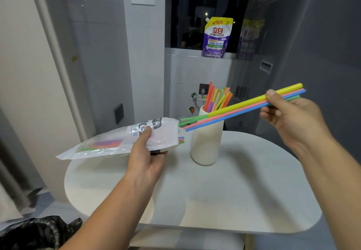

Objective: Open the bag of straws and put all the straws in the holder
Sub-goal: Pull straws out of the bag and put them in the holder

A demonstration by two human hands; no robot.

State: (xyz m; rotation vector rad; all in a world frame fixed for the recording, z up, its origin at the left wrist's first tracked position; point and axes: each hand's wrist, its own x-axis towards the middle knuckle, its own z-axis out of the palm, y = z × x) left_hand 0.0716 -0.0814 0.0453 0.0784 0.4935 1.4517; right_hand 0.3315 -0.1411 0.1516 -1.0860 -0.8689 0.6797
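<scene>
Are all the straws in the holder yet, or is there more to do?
Not yet. The bag is open, and many straws already stand in the holder. The right hand pinches a small bunch with its ends at the bag's mouth, while the left hand holds the bag. A few leftover straws show inside it; those and the bunch have to go in.

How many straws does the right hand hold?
5: yellow straw on top, pink straw under it, blue straw lowest, two green straws behind, tips near the bag. Others may be hidden.
</scene>
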